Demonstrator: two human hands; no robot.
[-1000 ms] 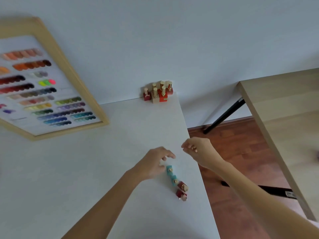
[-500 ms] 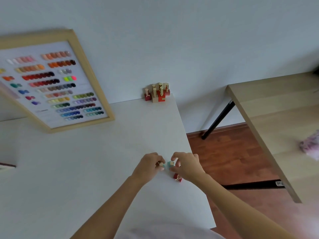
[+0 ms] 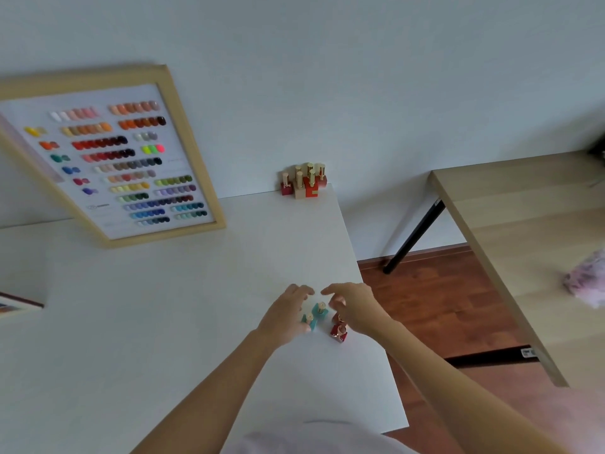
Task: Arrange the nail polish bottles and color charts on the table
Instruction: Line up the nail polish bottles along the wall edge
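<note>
We see our left hand [image 3: 286, 317] and right hand [image 3: 355, 309] curved around 2 teal nail polish bottles [image 3: 316, 314] and 2 red bottles [image 3: 339, 326] near the right edge of the white table [image 3: 163, 322]; we cannot tell whether either hand actually grips one. A framed color chart [image 3: 121, 158] leans against the wall, and a cluster of gold-capped bottles [image 3: 304, 181] stands at the table's far corner.

Chart [image 3: 111, 158] left against wall, bottles [image 3: 302, 181] behind — table [image 3: 163, 306] corner

Matt white table [image 3: 163, 306], pale wood chart frame [image 3: 193, 149], shiny gold bottle caps [image 3: 309, 170], wood-grain floor [image 3: 435, 296]
</note>
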